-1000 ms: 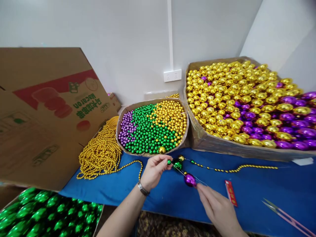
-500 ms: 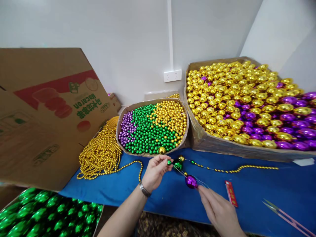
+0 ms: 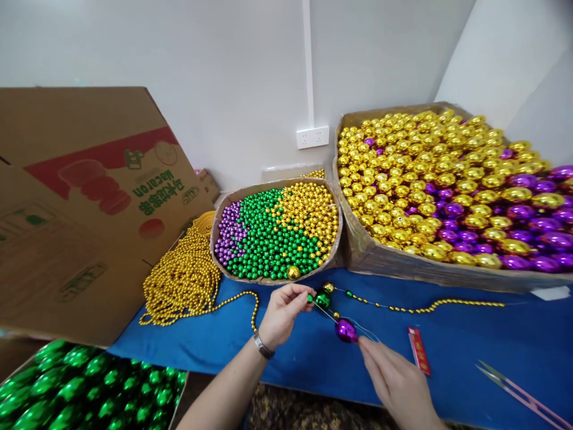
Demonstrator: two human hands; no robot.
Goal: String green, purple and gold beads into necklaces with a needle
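My left hand [image 3: 281, 313] is pinched on a thin thread just beside a small green bead and a larger green ball [image 3: 322, 299]. Further along the same thread sits a purple ball [image 3: 346, 329]. My right hand [image 3: 396, 381] has its fingers together on the thread's other end, right below the purple ball. A strand of small gold and green beads [image 3: 425, 308] runs from the balls to the right across the blue cloth [image 3: 492, 340].
A round tray [image 3: 277, 230] holds purple, green and gold beads. A big box [image 3: 447, 185] of gold and purple balls stands at the right, a heap of gold bead strands [image 3: 183, 280] at the left, green balls [image 3: 67, 388] lower left. Scissors [image 3: 519, 391] and a red packet [image 3: 419, 350] lie right.
The purple ball has slid a little down and right along the thread, and my right hand has followed it. My left hand has barely shifted.
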